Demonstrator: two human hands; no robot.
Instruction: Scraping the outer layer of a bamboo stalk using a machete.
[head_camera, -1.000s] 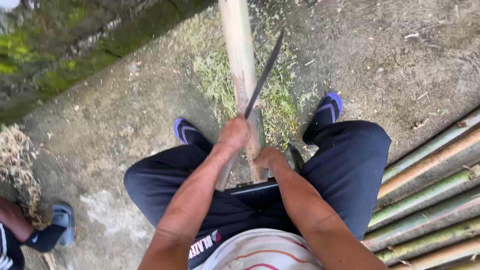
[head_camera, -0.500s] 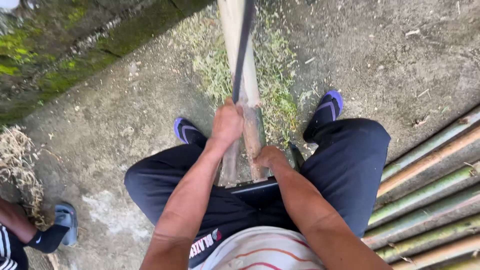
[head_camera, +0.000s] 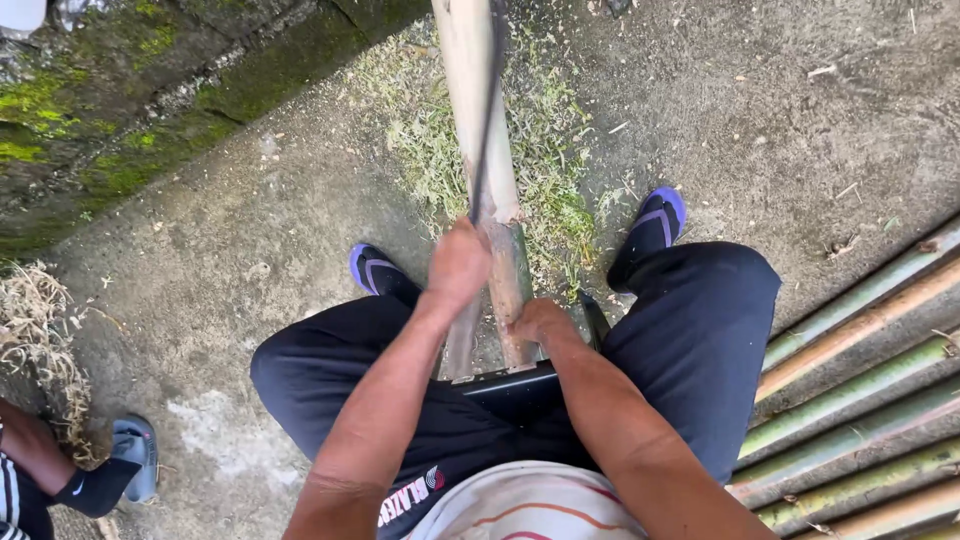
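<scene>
A pale bamboo pole (head_camera: 470, 90) runs from between my knees away over the concrete ground. My left hand (head_camera: 458, 265) is shut on the handle of a long dark knife (head_camera: 487, 120). Its blade is blurred and lies along the pole's top, pointing away from me. My right hand (head_camera: 540, 322) grips the near end of the pole, just behind the left hand. I sit with dark trousers and a blue sandal on each foot, the left sandal (head_camera: 368, 268) and the right sandal (head_camera: 655, 222) on either side of the pole.
Green shavings (head_camera: 560, 200) litter the ground around the pole. A mossy stone wall (head_camera: 130, 110) runs along the upper left. Several bamboo poles (head_camera: 860, 390) lie stacked at the right. Another person's sandalled foot (head_camera: 130, 462) and dry straw (head_camera: 40, 340) are at the lower left.
The knife blade swung from slanting up to the right to lying straight along the pole, farther forward. My left hand shifted a little with it. My right hand stayed put.
</scene>
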